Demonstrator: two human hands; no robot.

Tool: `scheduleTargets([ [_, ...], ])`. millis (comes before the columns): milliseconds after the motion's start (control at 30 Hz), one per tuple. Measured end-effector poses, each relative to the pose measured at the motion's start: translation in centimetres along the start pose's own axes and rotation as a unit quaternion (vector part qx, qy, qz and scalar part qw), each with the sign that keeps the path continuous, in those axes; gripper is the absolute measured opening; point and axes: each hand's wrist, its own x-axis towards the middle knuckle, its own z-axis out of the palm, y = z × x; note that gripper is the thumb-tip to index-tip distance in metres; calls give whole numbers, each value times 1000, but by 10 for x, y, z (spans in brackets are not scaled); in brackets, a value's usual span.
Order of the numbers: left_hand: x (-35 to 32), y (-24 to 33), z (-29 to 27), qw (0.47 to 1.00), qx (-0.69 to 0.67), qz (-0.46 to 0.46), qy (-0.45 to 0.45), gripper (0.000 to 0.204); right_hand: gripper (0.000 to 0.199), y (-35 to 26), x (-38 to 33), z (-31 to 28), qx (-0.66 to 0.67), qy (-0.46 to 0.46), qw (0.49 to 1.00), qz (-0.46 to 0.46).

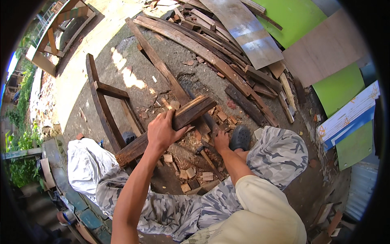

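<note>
- From my end I see the left hand (161,129) closed over the top of a dark beam (191,114), thumb toward me, fingers along the far side.
- The beam slants from beside the left knee, lower left, up to the right; its upper end crosses above a long plank (164,73).
- Right hand (222,140): low, fingers curled in by a dark length of wood under the beam's upper end, just beside a grey clog (240,137). I cannot tell whether it grips or only touches.
- A hammer-like tool (210,163), dark head, wooden handle, lies just below the right hand.
- Chips and offcuts (189,174) are scattered between the legs.
- White cloth (83,164) over the left knee; camouflage trousers (170,211) on both legs.
- Left of the plank, a frame (100,99) of dark timbers joined by a short crosspiece.
- Farther off, a timber pile (195,42), partly under a grey sheet (243,30); green panels (339,89) to the right.
</note>
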Motion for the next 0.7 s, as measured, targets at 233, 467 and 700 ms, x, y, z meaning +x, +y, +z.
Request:
scheduleTargets([
  [233, -1, -3, 7, 1000, 6, 7, 27, 76, 27, -1, -10, 6, -21, 57, 998, -32],
  [467, -3, 5, -4, 1000, -12, -13, 8, 78, 42, 11, -5, -3, 305, 50, 917, 251],
  [700, -2, -13, 12, 974, 20, 190, 124, 57, 44, 29, 26, -19, 415, -185, 877, 153],
])
